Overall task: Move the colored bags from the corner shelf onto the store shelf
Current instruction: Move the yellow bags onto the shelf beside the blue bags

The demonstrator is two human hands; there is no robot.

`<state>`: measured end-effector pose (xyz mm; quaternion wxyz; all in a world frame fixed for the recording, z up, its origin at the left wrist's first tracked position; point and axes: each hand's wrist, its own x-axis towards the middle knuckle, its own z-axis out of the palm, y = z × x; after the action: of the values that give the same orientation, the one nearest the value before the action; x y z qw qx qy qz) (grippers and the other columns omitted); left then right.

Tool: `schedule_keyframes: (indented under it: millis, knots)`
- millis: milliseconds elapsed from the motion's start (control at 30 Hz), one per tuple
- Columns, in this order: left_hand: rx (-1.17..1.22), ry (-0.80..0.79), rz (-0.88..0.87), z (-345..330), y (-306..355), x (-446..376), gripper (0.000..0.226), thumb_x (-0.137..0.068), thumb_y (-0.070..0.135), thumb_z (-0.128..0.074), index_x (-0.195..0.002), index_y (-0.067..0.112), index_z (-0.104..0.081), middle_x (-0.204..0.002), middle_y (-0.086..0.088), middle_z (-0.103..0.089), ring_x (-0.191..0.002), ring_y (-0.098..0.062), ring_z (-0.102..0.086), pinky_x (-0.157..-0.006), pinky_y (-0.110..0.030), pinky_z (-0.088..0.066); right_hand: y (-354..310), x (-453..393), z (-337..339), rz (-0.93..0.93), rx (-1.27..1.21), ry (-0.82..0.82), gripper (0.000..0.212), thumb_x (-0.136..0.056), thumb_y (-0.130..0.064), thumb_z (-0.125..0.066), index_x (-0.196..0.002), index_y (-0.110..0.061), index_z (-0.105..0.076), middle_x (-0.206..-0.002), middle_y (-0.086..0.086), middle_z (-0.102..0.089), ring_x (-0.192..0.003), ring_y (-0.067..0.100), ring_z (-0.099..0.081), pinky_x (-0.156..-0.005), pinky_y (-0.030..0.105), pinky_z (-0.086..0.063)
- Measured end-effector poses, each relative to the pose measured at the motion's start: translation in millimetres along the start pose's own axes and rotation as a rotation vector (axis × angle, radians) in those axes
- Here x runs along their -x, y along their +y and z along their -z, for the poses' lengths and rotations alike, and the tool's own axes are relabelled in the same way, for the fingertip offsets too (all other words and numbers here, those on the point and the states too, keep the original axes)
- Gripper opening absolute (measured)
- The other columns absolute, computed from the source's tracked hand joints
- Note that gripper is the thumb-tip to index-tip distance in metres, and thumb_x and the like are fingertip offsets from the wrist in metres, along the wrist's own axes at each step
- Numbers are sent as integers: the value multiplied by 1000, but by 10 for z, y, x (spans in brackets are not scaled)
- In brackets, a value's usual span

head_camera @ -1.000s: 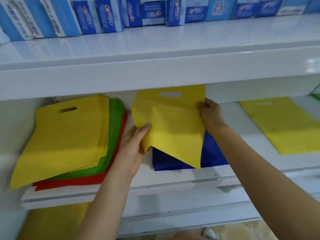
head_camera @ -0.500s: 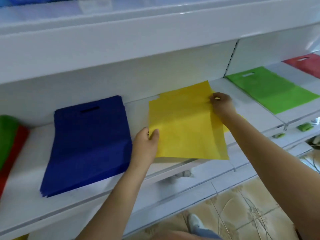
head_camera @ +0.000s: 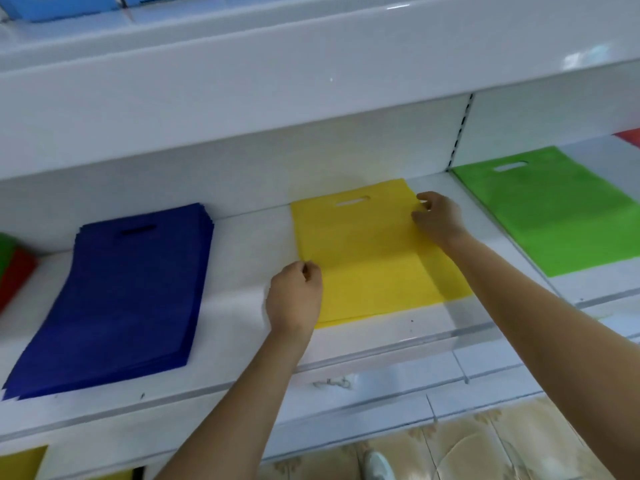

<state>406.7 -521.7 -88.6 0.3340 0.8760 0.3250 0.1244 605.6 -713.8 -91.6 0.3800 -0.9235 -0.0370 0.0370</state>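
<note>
Nearest the viewer, a tiled beige floor [head_camera: 450, 452] shows below the white store shelf [head_camera: 381, 344], with a pale shoe [head_camera: 375, 465] on it. A clear strip runs along the shelf's front edge.

Two bare forearms reach over that front edge. The left hand [head_camera: 294, 296] sits at the left edge of the flat yellow non-woven bag with a cut-out handle slot [head_camera: 367, 258], fingers curled under; whether it pinches the bag's edge cannot be told. The right hand [head_camera: 438, 218] rests at the bag's upper right corner, fingers bent and touching the fabric, apparently pinching that corner.

The yellow bag lies flat on the shelf, handle slot toward the back wall, bottom edge short of the front edge. A second yellow layer shows beneath it along the bottom and right side.

To the left, well apart, a stack of dark blue non-woven bags [head_camera: 121, 296] lies slanted, its near corner reaching the front edge. At the far left edge, red and green bags [head_camera: 12, 271] are partly in view.

To the right, beyond a shelf joint, a flat green non-woven bag [head_camera: 561, 209] lies with its slot toward the back. A red bag corner [head_camera: 630, 136] shows beyond it.

Above, the upper white shelf [head_camera: 242, 81] carries blue boxes [head_camera: 69, 5] at its top left.
</note>
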Motion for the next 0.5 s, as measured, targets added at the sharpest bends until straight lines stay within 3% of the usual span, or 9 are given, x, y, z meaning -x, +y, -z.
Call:
schedule_keyframes:
  millis: [100, 167, 300, 500]
  knots:
    - [-123, 21, -30, -25, 32, 29, 22, -91, 35, -55, -99, 17, -66, -96, -7, -63, -88, -31, -63, -72, -42, -54, 17, -42, 17, 8, 12, 37, 45, -91, -7, -56, -136, -5, -52, -134, 16, -56, -123, 31, -51, -98, 33, -42]
    - [-121, 3, -30, -47, 41, 22, 38, -90, 32, -60, -121, 10, -62, -109, -12, -57, -101, -32, -59, -82, -44, -53, 36, -37, 11, 21, 76, 54, 45, -90, -7, -56, -134, -3, -53, -132, 18, -56, -121, 34, -50, -97, 37, -43]
    - [-103, -41, -53, -110, 73, -14, 46, -90, 24, -61, -131, 3, -57, -116, -20, -56, -114, -37, -51, -95, -39, -41, 29, 33, -20, 27, 279, 34, 45, -91, -19, -55, -133, -5, -52, -127, 21, -53, -118, 40, -44, -94, 40, -40]
    - [-81, -77, -4, -105, 125, -51, 51, -92, 26, -61, -138, 6, -53, -126, -19, -56, -119, -36, -50, -98, -35, -38, -107, 83, -33, 70, 210, -43, 44, -93, -20, -54, -132, 0, -50, -126, 22, -57, -116, 37, -51, -97, 40, -41]
